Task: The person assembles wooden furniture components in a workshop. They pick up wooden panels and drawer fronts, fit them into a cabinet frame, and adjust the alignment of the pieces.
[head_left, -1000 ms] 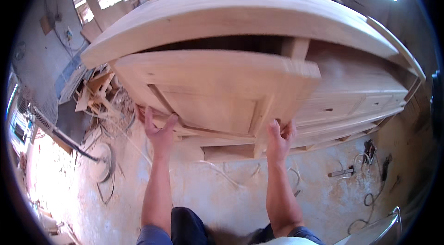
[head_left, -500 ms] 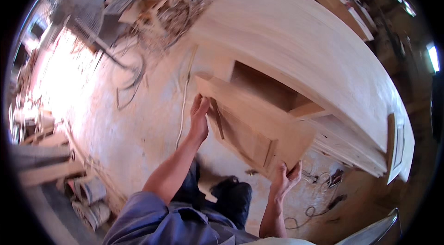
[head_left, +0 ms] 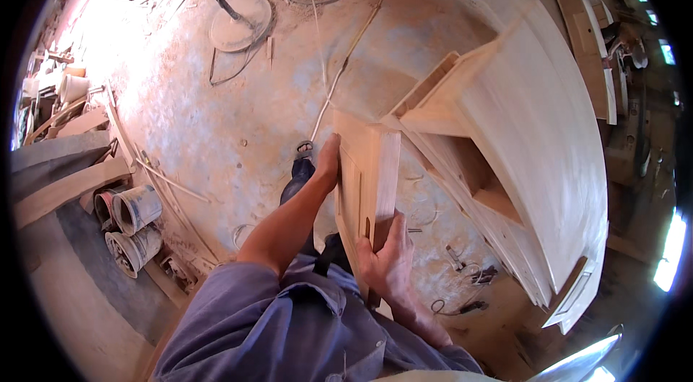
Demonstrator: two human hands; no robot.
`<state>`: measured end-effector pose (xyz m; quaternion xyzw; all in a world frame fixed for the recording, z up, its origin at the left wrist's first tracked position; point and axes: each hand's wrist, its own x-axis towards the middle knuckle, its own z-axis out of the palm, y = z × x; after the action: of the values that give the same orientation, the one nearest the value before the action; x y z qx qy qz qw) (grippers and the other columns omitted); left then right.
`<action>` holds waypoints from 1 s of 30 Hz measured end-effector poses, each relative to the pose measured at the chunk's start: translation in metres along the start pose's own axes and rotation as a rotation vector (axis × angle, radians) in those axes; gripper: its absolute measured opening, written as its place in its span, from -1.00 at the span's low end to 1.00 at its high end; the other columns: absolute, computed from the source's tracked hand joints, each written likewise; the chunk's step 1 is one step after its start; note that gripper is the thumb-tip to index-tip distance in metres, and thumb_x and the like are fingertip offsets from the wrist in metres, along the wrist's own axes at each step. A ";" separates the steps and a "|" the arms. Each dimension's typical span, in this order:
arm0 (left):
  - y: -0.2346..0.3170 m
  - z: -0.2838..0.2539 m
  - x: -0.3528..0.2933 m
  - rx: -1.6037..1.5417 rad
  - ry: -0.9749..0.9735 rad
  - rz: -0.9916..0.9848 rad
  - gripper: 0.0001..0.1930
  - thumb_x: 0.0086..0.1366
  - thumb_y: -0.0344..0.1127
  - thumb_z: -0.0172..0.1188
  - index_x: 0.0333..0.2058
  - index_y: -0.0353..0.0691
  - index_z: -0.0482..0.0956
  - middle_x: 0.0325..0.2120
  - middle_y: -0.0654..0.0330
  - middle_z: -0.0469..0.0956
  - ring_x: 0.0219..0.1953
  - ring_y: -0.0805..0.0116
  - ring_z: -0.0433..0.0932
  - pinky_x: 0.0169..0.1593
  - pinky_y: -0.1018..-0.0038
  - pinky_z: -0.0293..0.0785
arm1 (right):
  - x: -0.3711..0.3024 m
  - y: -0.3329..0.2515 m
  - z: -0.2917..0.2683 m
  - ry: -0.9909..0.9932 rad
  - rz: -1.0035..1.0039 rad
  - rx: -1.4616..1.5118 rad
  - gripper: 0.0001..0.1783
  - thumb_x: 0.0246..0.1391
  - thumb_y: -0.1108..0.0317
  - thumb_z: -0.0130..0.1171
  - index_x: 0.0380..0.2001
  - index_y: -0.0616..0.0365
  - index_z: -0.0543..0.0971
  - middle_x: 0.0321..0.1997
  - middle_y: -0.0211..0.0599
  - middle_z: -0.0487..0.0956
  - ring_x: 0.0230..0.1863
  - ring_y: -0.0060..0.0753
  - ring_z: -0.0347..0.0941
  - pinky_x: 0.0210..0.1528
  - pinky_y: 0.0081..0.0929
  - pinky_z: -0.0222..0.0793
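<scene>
I hold a pale, framed wooden panel (head_left: 367,173) upright in front of my body, its thick edge turned up and an oblong slot cut in that edge. My left hand (head_left: 330,160) grips the panel's left face near the far end, the fingertips hidden behind it. Closer to me, my right hand (head_left: 390,256) is closed on the thick edge beside the slot, thumb on top. To the right stands a large pale wooden cabinet (head_left: 548,129) with an open rectangular compartment (head_left: 469,169) in its side. The panel appears apart from it.
A stand fan (head_left: 240,21) stands at the far left, and a cable (head_left: 333,86) runs over the dusty floor. Buckets (head_left: 137,209) and boards (head_left: 72,191) lie at left. Corded tools (head_left: 482,275) rest below the cabinet, with more timber (head_left: 577,28) beyond it.
The panel has swung away from the cabinet's opening and turned onto its edge in front of me. My right hand has come inward and left. My view has turned, bringing the fan fully in.
</scene>
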<state>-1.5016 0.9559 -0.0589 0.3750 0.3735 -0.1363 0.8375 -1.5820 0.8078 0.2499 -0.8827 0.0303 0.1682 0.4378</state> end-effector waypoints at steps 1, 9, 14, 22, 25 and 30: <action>0.012 -0.002 0.011 0.005 0.012 -0.012 -0.44 0.49 0.08 0.02 0.17 -0.31 0.49 0.10 0.11 0.55 0.10 0.29 0.49 0.21 0.30 0.37 | 0.015 -0.012 0.007 0.004 0.013 0.003 -0.33 0.04 0.38 0.27 0.20 0.37 0.31 -0.05 0.30 0.51 -0.04 0.42 0.50 -0.02 0.14 0.43; 0.142 0.025 0.110 0.058 0.005 -0.032 -0.44 0.46 0.07 0.04 0.17 -0.31 0.50 0.07 0.13 0.56 0.10 0.30 0.48 0.22 0.35 0.34 | 0.150 -0.099 0.012 0.144 0.022 0.061 -0.53 0.00 0.40 0.25 0.00 0.29 0.43 -0.17 0.15 0.60 -0.11 0.21 0.58 -0.05 -0.08 0.48; 0.265 0.106 0.173 0.317 -0.048 0.078 -0.43 0.45 -0.03 0.07 0.21 -0.40 0.45 0.02 0.12 0.57 0.10 0.31 0.46 0.20 0.39 0.34 | 0.251 -0.141 -0.013 0.259 -0.041 0.118 -0.51 -0.02 0.41 0.24 0.02 0.26 0.44 -0.19 0.14 0.59 -0.10 0.20 0.58 -0.05 -0.11 0.48; 0.454 0.287 0.197 0.790 -0.304 0.756 -0.15 0.17 -0.24 0.38 0.39 -0.37 0.24 0.40 -0.11 0.23 0.45 0.05 0.17 0.48 0.27 0.03 | 0.410 -0.197 -0.109 0.314 -0.204 0.046 -0.34 -0.07 0.44 0.30 0.18 0.23 0.41 -0.06 0.17 0.59 -0.07 0.35 0.56 -0.04 0.06 0.50; 0.511 0.334 0.184 0.870 -0.493 0.834 -0.17 0.16 -0.16 0.46 0.36 -0.30 0.33 0.41 -0.07 0.22 0.45 0.06 0.17 0.46 0.20 0.06 | 0.447 -0.212 -0.171 0.259 -0.243 -0.053 -0.35 -0.11 0.44 0.34 0.14 0.19 0.45 -0.03 0.10 0.61 -0.06 0.28 0.56 -0.04 0.03 0.51; 0.581 0.400 0.244 0.928 -0.841 0.674 -0.30 0.08 -0.11 0.58 0.13 -0.32 0.56 0.16 0.10 0.52 0.19 0.23 0.46 0.28 0.32 0.32 | 0.511 -0.243 -0.297 0.105 -0.284 -0.221 -0.41 -0.16 0.40 0.38 0.04 0.16 0.52 -0.14 0.01 0.65 -0.06 0.21 0.58 -0.04 -0.01 0.49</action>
<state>-0.8298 1.0727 0.2452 0.7036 -0.2141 -0.1479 0.6613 -0.9717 0.7729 0.4362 -0.9284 -0.0907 0.0608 0.3552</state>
